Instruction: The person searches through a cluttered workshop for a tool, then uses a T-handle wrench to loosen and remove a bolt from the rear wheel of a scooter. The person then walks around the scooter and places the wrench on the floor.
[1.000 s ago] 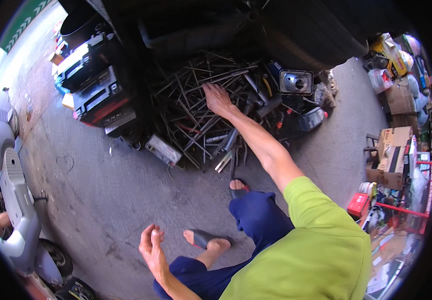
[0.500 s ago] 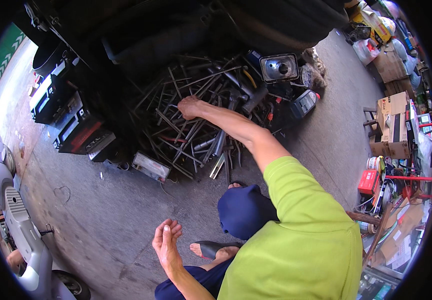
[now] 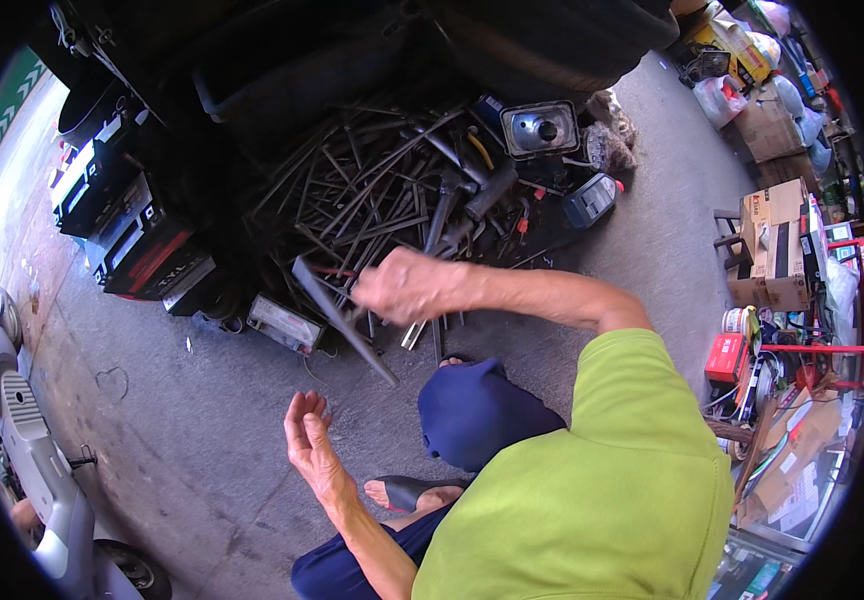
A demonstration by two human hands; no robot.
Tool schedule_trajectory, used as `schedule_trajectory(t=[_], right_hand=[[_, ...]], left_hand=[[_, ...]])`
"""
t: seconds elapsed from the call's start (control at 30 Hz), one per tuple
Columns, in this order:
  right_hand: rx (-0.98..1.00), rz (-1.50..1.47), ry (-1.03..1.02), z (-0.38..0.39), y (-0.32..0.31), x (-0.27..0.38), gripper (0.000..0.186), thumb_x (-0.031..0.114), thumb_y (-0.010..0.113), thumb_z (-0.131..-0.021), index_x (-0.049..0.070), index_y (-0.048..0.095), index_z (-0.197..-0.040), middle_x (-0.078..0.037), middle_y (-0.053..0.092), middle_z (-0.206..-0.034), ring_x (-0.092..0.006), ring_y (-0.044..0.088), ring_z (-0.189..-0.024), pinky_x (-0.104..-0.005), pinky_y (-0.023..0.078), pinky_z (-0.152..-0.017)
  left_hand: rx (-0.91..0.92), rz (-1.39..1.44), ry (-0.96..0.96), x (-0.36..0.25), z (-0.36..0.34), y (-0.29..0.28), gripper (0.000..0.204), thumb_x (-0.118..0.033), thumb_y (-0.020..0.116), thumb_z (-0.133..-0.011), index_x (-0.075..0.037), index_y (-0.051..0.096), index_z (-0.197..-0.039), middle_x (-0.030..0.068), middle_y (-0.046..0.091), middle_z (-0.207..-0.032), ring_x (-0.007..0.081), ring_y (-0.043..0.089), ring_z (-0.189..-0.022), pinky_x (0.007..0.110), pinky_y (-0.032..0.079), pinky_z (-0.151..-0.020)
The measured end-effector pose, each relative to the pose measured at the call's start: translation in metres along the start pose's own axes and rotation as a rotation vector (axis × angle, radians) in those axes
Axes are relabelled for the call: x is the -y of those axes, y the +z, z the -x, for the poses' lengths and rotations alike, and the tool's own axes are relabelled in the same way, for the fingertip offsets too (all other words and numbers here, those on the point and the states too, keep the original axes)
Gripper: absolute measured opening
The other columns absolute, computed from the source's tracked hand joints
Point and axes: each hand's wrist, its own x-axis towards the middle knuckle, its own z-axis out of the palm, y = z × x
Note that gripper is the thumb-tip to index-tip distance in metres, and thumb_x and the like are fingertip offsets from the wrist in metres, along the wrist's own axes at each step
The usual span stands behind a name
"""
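My right hand (image 3: 407, 287) is closed on a long grey metal bar (image 3: 337, 318), lifted in front of the near edge of a tool pile. The bar slants down toward the floor, and motion blurs the hand, so I cannot tell the tool's exact kind. Behind it lies the heap of metal rods and wrenches (image 3: 362, 190), with a hammer (image 3: 442, 205) among them. My left hand (image 3: 317, 450) hovers over the floor, holding nothing, its fingers partly curled and apart.
Boxy batteries (image 3: 142, 245) stand left of the heap. A headlamp unit (image 3: 539, 130) and a grey bottle (image 3: 590, 200) sit on its right. A grey scooter (image 3: 37, 430) is at the left edge. Cartons (image 3: 777, 250) and clutter line the right side.
My right hand has come out of the heap toward me, bringing the metal bar with it. My left hand has shifted slightly up and to the left.
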Motion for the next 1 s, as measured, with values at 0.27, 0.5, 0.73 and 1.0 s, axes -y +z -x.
schedule_trajectory(t=[0.27,0.5,0.73,1.0], right_hand=[[0.042,0.053,-0.509,-0.051,0.027,0.074,0.015,0.015,0.06,-0.054,0.0,0.058,-0.054,-0.012,0.058,-0.053,-0.0228,0.06,-0.052,-0.033,0.047,-0.049],[-0.036,-0.09,-0.565,-0.05,0.076,0.085,0.022,0.027,0.063,-0.059,0.005,0.063,-0.057,-0.008,0.061,-0.06,-0.0244,0.061,-0.069,-0.0344,0.048,-0.059],[-0.365,-0.197,0.002,-0.023,0.077,0.016,0.01,0.012,0.051,-0.068,0.005,0.058,-0.07,-0.01,0.055,-0.07,-0.0276,0.057,-0.066,-0.037,0.05,-0.058],[0.132,-0.18,0.723,0.022,0.128,-0.07,0.025,0.009,0.052,-0.07,-0.003,0.057,-0.091,-0.02,0.06,-0.09,-0.0331,0.053,-0.094,-0.0423,0.041,-0.085]], left_hand=[[-0.029,0.628,-0.444,0.041,-0.005,-0.017,0.037,-0.015,0.059,-0.085,0.006,0.047,-0.113,0.0201,0.06,-0.101,0.0254,0.063,-0.084,0.035,0.052,-0.072],[0.015,1.11,-0.618,0.049,0.018,-0.021,0.03,-0.003,0.054,-0.083,0.008,0.048,-0.11,0.0218,0.059,-0.103,0.028,0.062,-0.09,0.029,0.056,-0.069],[-0.079,0.717,-0.603,0.069,0.031,-0.032,0.031,-0.004,0.057,-0.077,0.004,0.052,-0.107,0.0177,0.062,-0.093,0.0219,0.063,-0.081,0.02,0.042,-0.044],[-0.188,0.888,-0.648,0.084,0.042,-0.05,0.012,-0.01,0.056,-0.08,-0.002,0.054,-0.089,0.0135,0.062,-0.08,0.0169,0.059,-0.064,0.023,0.037,-0.039]])
